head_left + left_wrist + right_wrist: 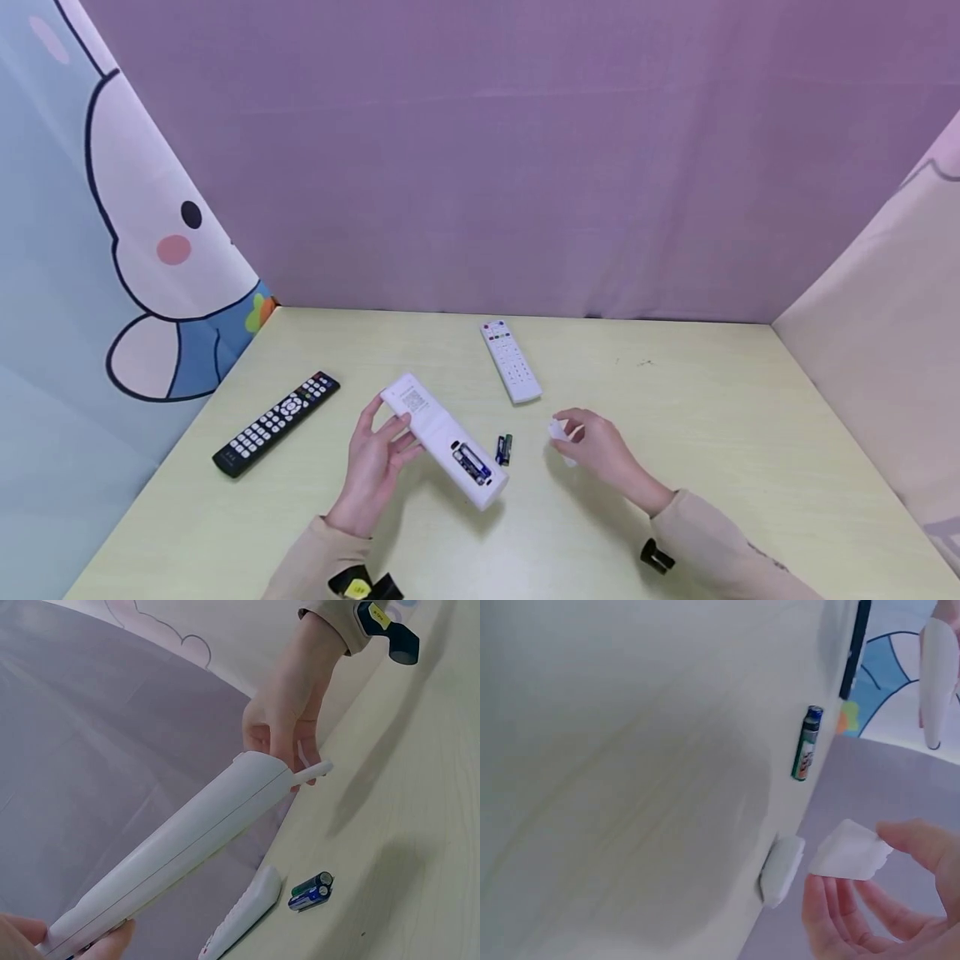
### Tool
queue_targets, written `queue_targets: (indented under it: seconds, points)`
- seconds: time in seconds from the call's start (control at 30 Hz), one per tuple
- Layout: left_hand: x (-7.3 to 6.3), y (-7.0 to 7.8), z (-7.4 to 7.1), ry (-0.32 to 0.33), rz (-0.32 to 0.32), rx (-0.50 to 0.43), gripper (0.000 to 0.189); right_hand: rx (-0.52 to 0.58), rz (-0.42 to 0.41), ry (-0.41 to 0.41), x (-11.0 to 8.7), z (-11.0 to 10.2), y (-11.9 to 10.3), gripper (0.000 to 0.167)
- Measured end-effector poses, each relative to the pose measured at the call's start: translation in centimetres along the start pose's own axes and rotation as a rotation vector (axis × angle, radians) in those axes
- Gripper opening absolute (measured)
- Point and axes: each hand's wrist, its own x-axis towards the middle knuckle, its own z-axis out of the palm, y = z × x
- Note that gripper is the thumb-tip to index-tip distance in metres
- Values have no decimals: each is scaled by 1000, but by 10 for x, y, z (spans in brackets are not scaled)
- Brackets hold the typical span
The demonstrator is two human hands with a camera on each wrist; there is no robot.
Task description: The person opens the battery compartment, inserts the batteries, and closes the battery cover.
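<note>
Your left hand [371, 479] grips the white remote [441, 425] by one end, thumb and fingers around its edges, holding it above the table [570, 550] with its back towards you. That back is plain white, with a printed square code [414, 401] near your fingers and an uncovered bay [471, 462] at the other end, batteries inside. Your right hand [603, 454] pinches a small, thin white cover [850, 851], apart from the remote.
</note>
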Motion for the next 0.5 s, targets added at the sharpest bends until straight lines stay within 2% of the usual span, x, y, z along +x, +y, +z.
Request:
queue_targets:
  seconds: [0.5]
  points:
    - [0,1,0,-16,-2,-14,65,142,-12,65,-9,5,-30,34]
